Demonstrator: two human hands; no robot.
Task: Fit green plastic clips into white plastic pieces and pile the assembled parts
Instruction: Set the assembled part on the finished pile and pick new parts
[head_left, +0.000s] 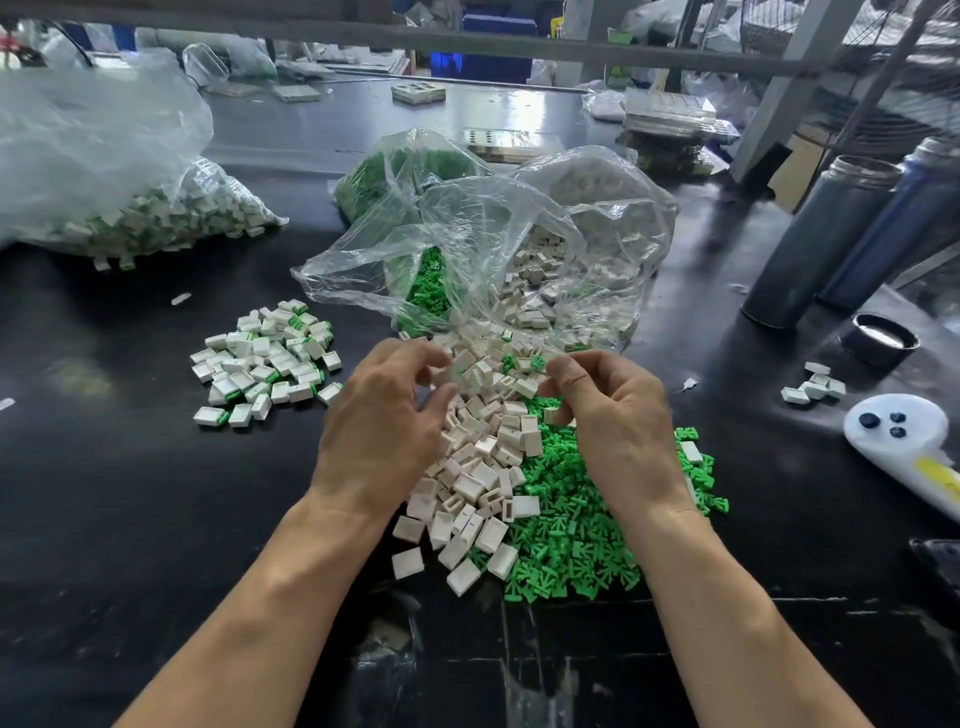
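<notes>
Picking step: left hand (382, 431) and right hand (615, 415), fingers loosely curled, contents indiscernible, over small white rectangular plastic pieces (478, 467); bright green plastic clips (571, 525) at four o'clock; next, pairing.

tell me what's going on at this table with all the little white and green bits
A person is fitting green clips into white pieces, both heaped loose on the black table. The left hand hovers over the white heap with fingers loosely curled; the right hand pinches something small. A pile of assembled parts lies to the left.
</notes>
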